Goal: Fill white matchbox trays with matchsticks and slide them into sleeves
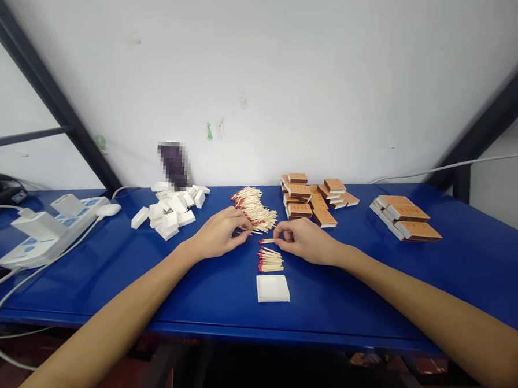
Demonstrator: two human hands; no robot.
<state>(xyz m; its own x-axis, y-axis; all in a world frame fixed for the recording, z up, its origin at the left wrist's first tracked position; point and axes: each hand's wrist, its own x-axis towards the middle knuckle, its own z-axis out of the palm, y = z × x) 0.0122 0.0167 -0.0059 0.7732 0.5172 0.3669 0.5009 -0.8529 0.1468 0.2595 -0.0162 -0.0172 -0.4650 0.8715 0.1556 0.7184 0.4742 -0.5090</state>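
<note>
A large loose pile of red-tipped matches point(253, 208) lies on the blue table. At its lower left edge, my left hand point(223, 232) has its fingers pinched on a match. Just right of the pile, my right hand point(302, 240) pinches the plain ends of matches point(266, 240) whose red heads point left. Below them sits a small stack of matches point(271, 260), heads also to the left. Nearer the table's front is a white inner tray point(273, 288), lying flat.
White trays point(169, 209) are heaped at the left. Brown matchbox sleeves point(317, 201) lie right of the pile, and stacked matchboxes point(407, 218) stand farther right. A power strip point(52, 235) with cables is at far left. The wall point(265, 84) rises behind.
</note>
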